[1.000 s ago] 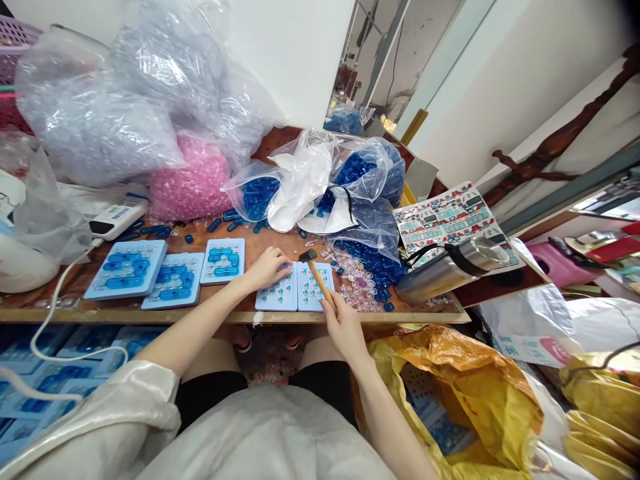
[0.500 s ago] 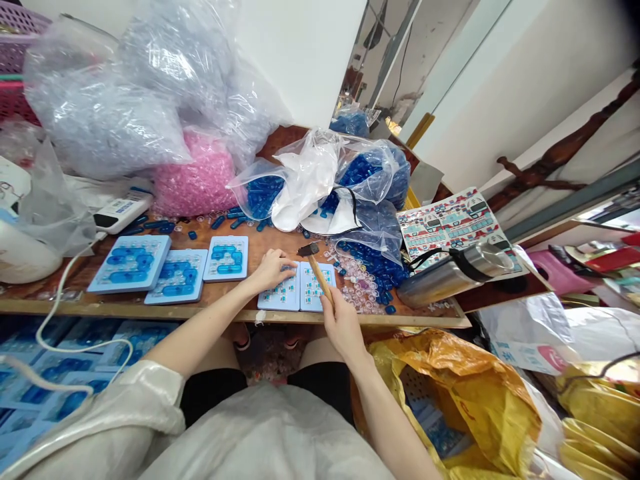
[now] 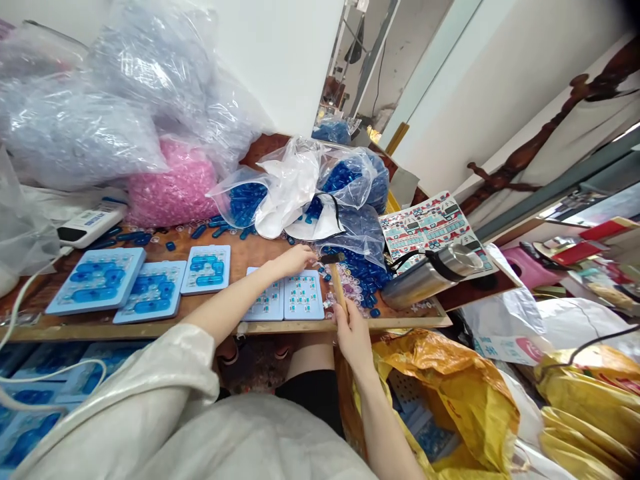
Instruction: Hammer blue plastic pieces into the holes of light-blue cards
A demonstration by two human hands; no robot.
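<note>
My right hand (image 3: 354, 333) is wrapped round the wooden handle of a small hammer (image 3: 339, 288), its dark head tilted up over the table. My left hand (image 3: 295, 260) reaches past the far edge of two light-blue trays, its fingers drawn together close to the hammer head; whatever is between them is too small to make out. Below that arm lies the left tray (image 3: 267, 303), partly covered. Beside it, the right tray (image 3: 303, 297) shows rows of small clear pieces with teal and red marks. Small clear round pieces (image 3: 347, 283) lie scattered right of the trays.
Three trays with blue tubes, one being the smaller tray (image 3: 207, 269), lie left. Behind are bags of blue pieces (image 3: 247, 200) and pink pieces (image 3: 170, 187). A steel flask (image 3: 430, 273) and a sticker sheet (image 3: 430, 227) lie right. A yellow sack (image 3: 450, 387) stands below.
My left hand has moved off the left tray to the right, toward the loose clear pieces. The hammer has shifted right, away from over the right tray. The view has turned slightly right.
</note>
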